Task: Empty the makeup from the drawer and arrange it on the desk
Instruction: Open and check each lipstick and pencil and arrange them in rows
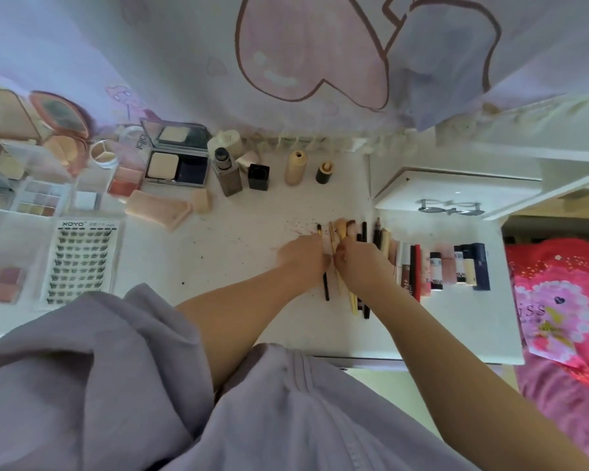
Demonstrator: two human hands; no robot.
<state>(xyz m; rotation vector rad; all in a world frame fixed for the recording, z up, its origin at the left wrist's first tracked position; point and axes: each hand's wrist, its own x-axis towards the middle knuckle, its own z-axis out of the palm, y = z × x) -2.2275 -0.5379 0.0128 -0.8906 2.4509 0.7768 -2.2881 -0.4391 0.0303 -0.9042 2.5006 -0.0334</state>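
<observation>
Head view: makeup brushes are being gripped on the desk by curled fingers of left hand and right hand.

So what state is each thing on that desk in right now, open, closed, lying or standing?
Powder compact: open, lid up.
Foundation bottle: lying, cap on.
Beige bottle: lying, capped.
Lash tray: lying flat.
Lip tubes: lying side by side in a row.
Brushes: lying parallel.
Left hand: pinching the black brush.
Right hand: gripping brush handles.
</observation>
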